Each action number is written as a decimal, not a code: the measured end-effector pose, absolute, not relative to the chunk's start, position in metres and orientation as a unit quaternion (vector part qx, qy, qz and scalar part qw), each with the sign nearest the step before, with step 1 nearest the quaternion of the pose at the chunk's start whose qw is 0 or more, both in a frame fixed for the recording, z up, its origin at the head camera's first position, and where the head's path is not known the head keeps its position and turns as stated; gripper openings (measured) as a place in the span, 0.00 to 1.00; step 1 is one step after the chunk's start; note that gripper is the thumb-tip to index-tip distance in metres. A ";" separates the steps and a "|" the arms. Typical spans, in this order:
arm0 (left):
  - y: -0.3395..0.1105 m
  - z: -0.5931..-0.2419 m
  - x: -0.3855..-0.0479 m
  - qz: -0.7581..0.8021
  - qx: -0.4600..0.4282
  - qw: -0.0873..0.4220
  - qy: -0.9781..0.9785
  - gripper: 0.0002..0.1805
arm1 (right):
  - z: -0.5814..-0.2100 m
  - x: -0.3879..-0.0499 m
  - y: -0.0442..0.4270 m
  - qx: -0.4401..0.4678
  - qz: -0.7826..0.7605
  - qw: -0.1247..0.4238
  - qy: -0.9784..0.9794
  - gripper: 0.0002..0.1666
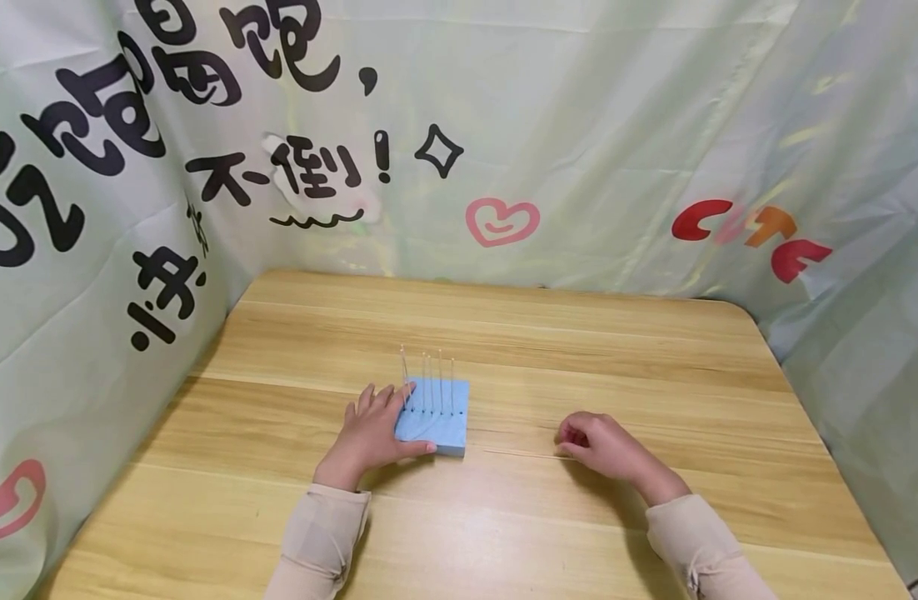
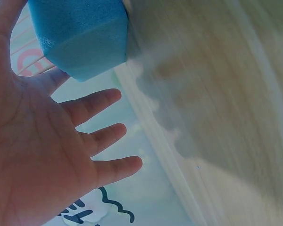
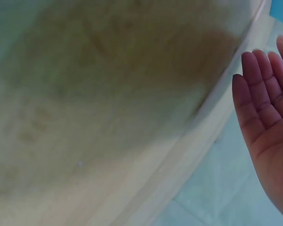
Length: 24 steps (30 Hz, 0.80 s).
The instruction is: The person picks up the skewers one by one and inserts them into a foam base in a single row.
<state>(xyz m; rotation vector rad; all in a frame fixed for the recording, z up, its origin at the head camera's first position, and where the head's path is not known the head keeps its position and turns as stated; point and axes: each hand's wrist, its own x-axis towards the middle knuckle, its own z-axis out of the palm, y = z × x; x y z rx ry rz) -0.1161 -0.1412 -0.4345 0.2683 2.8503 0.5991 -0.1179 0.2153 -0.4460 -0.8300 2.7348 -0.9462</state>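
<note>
A blue foam block (image 1: pixel 447 431) lies on the table with a row of dark holes across its top. Several thin pale sticks (image 1: pixel 440 379) stand upright in those holes; the rightmost hole holds none. My left hand (image 1: pixel 372 433) grips the block from its left side, thumb along the front and index finger at the back. In the left wrist view the other three fingers spread free of the block (image 2: pixel 87 52). To the block's right, my right hand (image 1: pixel 597 446) is low over the table, fingers bent. A thin pale line (image 1: pixel 519 453) reaches its fingertips, perhaps a stick; whether it is pinched is unclear.
The wood-grain table (image 1: pixel 579 358) has rounded far corners. A pale curtain (image 1: pixel 594 125) with printed lettering and hearts surrounds its back and sides.
</note>
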 end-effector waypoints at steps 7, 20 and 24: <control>-0.142 -0.435 -0.116 0.204 0.090 0.108 0.969 0.57 | -0.448 -0.117 0.213 -0.301 -0.288 0.083 0.905 0.07; -0.141 -0.434 -0.116 0.204 0.090 0.107 0.969 0.57 | -0.454 -0.115 0.211 -0.316 -0.268 0.075 0.907 0.09; -0.141 -0.435 -0.116 0.202 0.090 0.106 0.970 0.57 | -0.451 -0.115 0.212 -0.314 -0.261 0.070 0.910 0.08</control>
